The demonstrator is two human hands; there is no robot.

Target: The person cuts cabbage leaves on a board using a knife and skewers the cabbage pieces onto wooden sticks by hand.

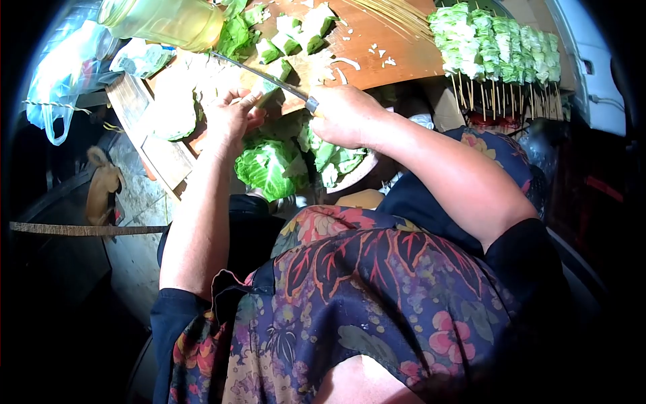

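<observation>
- While gripping a knife (pixel 282 86) in the right hand (pixel 343 114), pointing its blade up and left over the near edge of the worktop (pixel 417 60).
- Clamping the right fingers around the knife's handle, close to the base of the blade.
- Holding the left hand (pixel 229 118) at the worktop's near edge, towards the left corner and just beside the blade.
- Holding the left fingers (pixel 250 102) close together next to a cabbage piece (pixel 279 69); cannot tell whether clamped on it or merely touching.
- Showing that piece at the blade, near the middle of the worktop's near edge.
- Showing more chunks (pixel 288 40) beyond it, towards the far edge, with loose leaves (pixel 235 30) to their left.
- Showing a pale cabbage (pixel 168 114) near the left edge, between the left hand and a board (pixel 145 131).
- Showing a yellowish jar (pixel 161 23) at the far left corner, and bare sticks (pixel 390 12) along the far edge, right of the chunks.
- Showing leaf-threaded skewers (pixel 494 44) in rows at the right end, stick ends towards the near side.
- Showing a leafy head (pixel 269 165) below the near edge, beside a bowl (pixel 356 176) of greens (pixel 333 158).
- Showing a bluish bag (pixel 67 81) past the left edge.
</observation>
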